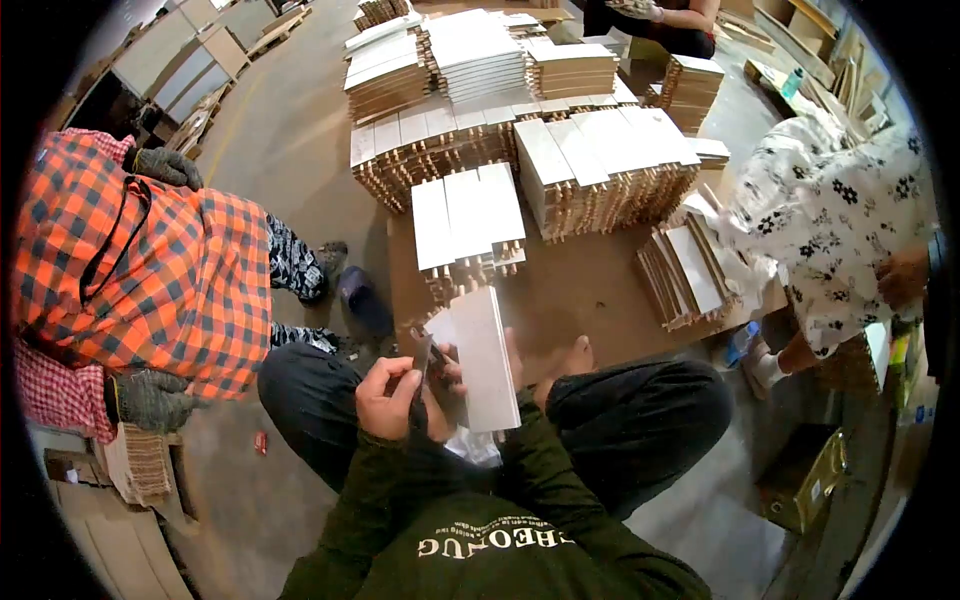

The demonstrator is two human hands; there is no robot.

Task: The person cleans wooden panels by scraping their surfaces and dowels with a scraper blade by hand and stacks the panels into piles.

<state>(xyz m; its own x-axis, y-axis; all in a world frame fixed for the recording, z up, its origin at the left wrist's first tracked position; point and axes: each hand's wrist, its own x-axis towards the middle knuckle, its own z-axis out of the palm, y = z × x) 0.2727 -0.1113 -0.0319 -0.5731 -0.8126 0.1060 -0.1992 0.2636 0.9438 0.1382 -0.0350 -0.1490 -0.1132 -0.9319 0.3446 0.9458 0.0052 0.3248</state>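
Note:
A white rectangular board [485, 360] stands tilted in front of my lap, with my right hand [512, 358] wrapped round it, partly hidden behind it. Just left of the board, my left hand [388, 396] pinches a thin dark strip [421, 365]. Beyond my hands, a small stack of white boards [465, 215] with dowel-like pegs along its edges rests on the brown work surface [560, 300]. A clear plastic piece [474, 447] lies below the board, near my lap.
Larger board stacks [610, 150] fill the far part of the surface. A smaller stack [688, 268] sits at its right edge. A person in a checked apron [140, 270] is at the left, one in patterned clothing [820, 200] at the right, another at the far end.

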